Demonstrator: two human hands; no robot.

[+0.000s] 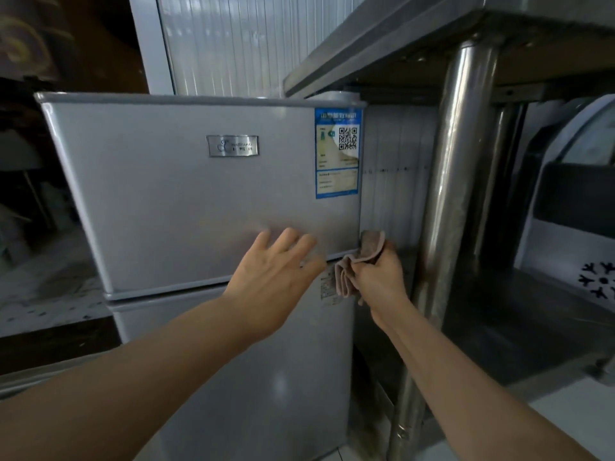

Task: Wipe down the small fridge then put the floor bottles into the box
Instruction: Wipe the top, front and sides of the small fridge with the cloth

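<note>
While the left hand [273, 271] lay flat with straight, spread fingers against the lower part of the small fridge's upper door [186, 201], the right hand [377, 277] clutched a folded pinkish-brown cloth [357, 261], its fingers curled round the fabric. That cloth sat at the right-hand bottom corner of the upper door, just at the seam above the lower door [253, 377], with one flap standing up beside the fridge's right edge. A small silver nameplate [232, 145] was fixed high on the upper door, and a blue energy label [337, 153] with a QR code filled its top right corner. Just right of the fridge stood a steel table leg [456, 194] under a metal shelf [382, 44]. No bottles or box appeared in view.
</note>
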